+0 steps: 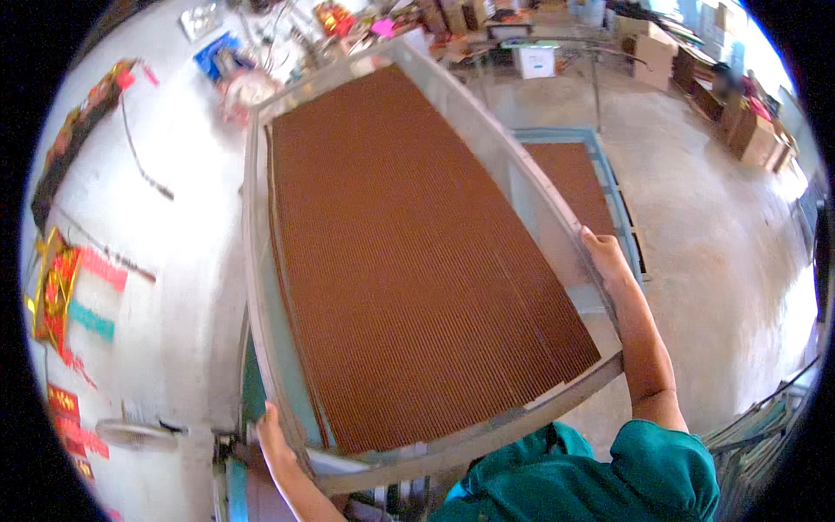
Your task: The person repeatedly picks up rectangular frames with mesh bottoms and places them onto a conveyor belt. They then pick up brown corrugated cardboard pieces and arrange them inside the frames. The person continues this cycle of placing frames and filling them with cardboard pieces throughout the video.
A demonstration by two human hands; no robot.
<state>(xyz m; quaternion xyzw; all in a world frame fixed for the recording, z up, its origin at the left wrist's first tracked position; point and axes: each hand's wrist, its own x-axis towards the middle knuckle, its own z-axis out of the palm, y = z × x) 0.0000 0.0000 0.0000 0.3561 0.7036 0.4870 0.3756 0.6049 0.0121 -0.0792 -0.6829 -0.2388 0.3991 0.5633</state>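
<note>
**A:** What are the hands on?

**B:** A big rectangular metal frame (261,261) — dull grey, thin-walled, like a shallow tray tipped up in front of the person. It fills the middle of the view. The left hand (271,435) clasps the lower left corner, fingers wrapped around the rim. The right hand (604,257) grips the right-hand edge about halfway up, fingers curled over the metal, arm stretched out from a green sleeve (661,470).

**A:** And inside it?

**B:** A brown corrugated pad (409,261) — a thick slab of fine, closely packed ridges running lengthwise, paper-like and matte. It lies against the left side of the frame, leaving a bare strip of metal along the right and the bottom.

**A:** Anything beneath?

**B:** On the concrete floor (722,261), to the right and behind, lies a second frame (609,165), pale blue-green, with another ribbed brown pad in it; the held frame hides part of it.

**A:** The surroundings?

**B:** A whitewashed wall (174,217) on the left with red and gold paper decorations (56,287). Cardboard boxes (757,135) stand at the far right, well apart from the hands.
</note>
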